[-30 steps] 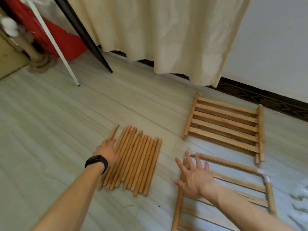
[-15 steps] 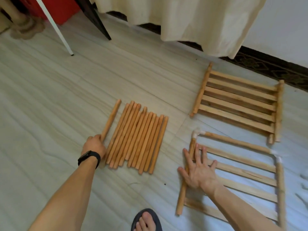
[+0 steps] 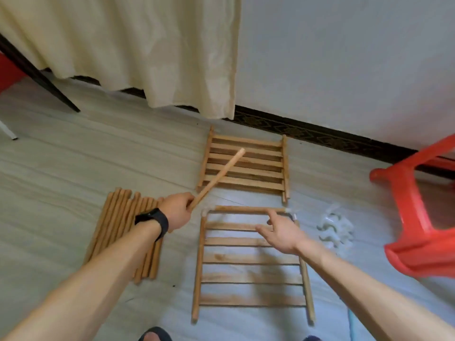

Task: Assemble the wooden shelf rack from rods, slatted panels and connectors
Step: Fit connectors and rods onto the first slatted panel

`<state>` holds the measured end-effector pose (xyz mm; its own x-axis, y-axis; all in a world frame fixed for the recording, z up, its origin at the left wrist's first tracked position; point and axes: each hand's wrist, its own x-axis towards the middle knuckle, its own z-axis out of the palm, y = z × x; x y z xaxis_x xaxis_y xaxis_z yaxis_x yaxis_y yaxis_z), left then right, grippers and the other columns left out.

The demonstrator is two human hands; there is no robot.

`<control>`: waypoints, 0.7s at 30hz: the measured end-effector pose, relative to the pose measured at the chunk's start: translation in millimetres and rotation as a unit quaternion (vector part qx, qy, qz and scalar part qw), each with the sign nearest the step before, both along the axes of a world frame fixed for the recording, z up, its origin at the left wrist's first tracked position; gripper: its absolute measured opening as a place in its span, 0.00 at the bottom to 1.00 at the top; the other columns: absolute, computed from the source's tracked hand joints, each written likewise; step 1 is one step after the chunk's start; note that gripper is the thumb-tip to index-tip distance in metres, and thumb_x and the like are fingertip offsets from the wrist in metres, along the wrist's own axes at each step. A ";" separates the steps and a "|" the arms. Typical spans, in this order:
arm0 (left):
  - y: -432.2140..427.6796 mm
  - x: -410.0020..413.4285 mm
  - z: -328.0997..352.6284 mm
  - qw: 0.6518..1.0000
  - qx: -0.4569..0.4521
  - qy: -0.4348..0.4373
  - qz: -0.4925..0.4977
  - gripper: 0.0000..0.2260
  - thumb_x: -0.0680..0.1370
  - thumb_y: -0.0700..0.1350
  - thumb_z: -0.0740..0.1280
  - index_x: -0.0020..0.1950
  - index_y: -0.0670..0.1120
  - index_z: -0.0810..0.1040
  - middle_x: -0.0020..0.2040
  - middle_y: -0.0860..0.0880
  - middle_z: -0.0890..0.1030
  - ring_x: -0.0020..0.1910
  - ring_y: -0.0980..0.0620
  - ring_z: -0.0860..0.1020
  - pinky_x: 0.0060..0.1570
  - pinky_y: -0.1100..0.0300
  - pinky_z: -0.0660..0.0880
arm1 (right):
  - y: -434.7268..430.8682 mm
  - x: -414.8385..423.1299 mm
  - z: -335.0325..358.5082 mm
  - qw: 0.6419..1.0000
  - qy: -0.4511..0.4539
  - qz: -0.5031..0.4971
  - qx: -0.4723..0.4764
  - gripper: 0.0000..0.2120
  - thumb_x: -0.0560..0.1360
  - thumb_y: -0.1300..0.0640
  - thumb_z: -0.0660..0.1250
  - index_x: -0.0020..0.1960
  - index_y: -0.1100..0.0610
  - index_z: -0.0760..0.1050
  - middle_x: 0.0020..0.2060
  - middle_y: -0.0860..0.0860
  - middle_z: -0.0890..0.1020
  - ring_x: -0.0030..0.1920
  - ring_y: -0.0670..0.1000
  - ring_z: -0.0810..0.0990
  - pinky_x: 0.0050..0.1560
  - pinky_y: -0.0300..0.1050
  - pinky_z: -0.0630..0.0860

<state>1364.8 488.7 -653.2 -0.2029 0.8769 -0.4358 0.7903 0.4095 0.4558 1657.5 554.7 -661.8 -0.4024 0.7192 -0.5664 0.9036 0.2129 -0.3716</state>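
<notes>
Lying flat on the floor (image 3: 73, 168) are the framed slatted panel (image 3: 251, 262), a second slatted panel (image 3: 256, 168) beyond it and the rod bundle (image 3: 115, 232) at left. One rod (image 3: 219, 177) is gripped at its near end by the left hand (image 3: 176, 210) and angled over the second slatted panel. The right hand (image 3: 280, 233) is held spread, empty, above the framed slatted panel.

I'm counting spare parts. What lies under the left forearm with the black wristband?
A row of round wooden rods lying side by side on the pale floor. The forearm covers parts of most, so their full count is hidden.
</notes>
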 end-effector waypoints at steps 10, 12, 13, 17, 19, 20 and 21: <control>38.4 162.3 -14.9 0.959 -0.093 0.073 -0.256 0.16 0.79 0.36 0.60 0.66 0.47 0.71 0.61 0.44 0.76 0.57 0.42 0.75 0.48 0.56 0.70 | -73.4 192.9 -84.6 0.914 0.014 -0.401 0.065 0.24 0.78 0.52 0.67 0.72 0.55 0.67 0.61 0.55 0.77 0.61 0.58 0.77 0.59 0.51 0.73; 38.0 182.7 -25.8 0.970 -0.100 0.039 -0.218 0.15 0.79 0.36 0.61 0.64 0.47 0.73 0.59 0.44 0.78 0.54 0.43 0.76 0.47 0.56 0.72 | -65.3 200.9 -91.2 0.914 0.024 -0.398 0.078 0.25 0.78 0.52 0.66 0.74 0.51 0.65 0.63 0.56 0.74 0.62 0.60 0.77 0.59 0.52 0.74; 36.2 192.0 -31.6 0.978 -0.103 0.014 -0.183 0.14 0.79 0.36 0.61 0.63 0.47 0.74 0.57 0.45 0.79 0.52 0.44 0.77 0.44 0.58 0.73 | -59.4 202.7 -93.8 0.919 0.032 -0.385 0.082 0.26 0.79 0.52 0.66 0.75 0.49 0.64 0.63 0.56 0.74 0.61 0.60 0.77 0.59 0.53 0.74; 17.0 221.9 -50.5 0.983 -0.138 -0.116 -0.029 0.09 0.79 0.39 0.63 0.57 0.50 0.75 0.51 0.48 0.81 0.49 0.46 0.80 0.51 0.50 0.81 | -33.8 199.3 -105.9 0.950 0.029 -0.303 0.072 0.26 0.80 0.50 0.64 0.76 0.46 0.60 0.62 0.56 0.77 0.62 0.61 0.76 0.58 0.54 0.75; 6.5 230.8 -52.6 0.972 -0.156 -0.171 0.029 0.09 0.80 0.39 0.64 0.59 0.49 0.74 0.52 0.46 0.80 0.50 0.44 0.81 0.50 0.47 0.82 | -25.1 195.0 -111.5 0.955 0.014 -0.286 0.071 0.22 0.81 0.52 0.63 0.74 0.50 0.64 0.62 0.57 0.79 0.62 0.62 0.77 0.57 0.54 0.75; 3.5 233.0 -51.3 0.967 -0.160 -0.193 0.052 0.10 0.80 0.38 0.64 0.60 0.48 0.74 0.53 0.45 0.80 0.51 0.43 0.81 0.49 0.47 0.82 | -23.0 192.9 -112.6 0.954 0.006 -0.290 0.072 0.19 0.82 0.53 0.62 0.72 0.52 0.67 0.62 0.56 0.80 0.61 0.62 0.78 0.56 0.53 0.75; 2.0 233.7 -48.7 0.962 -0.159 -0.210 0.070 0.10 0.81 0.38 0.64 0.60 0.48 0.74 0.53 0.45 0.79 0.52 0.43 0.81 0.49 0.47 0.83 | -22.7 190.9 -112.9 0.952 0.000 -0.298 0.069 0.17 0.83 0.53 0.61 0.70 0.54 0.69 0.61 0.57 0.81 0.60 0.61 0.78 0.54 0.52 0.75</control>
<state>1598.5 490.7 -701.9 -0.0575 0.6624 -0.7469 0.4909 0.6702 0.5566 1848.4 532.0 -774.7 0.1010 0.8876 -0.4493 0.8790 -0.2911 -0.3775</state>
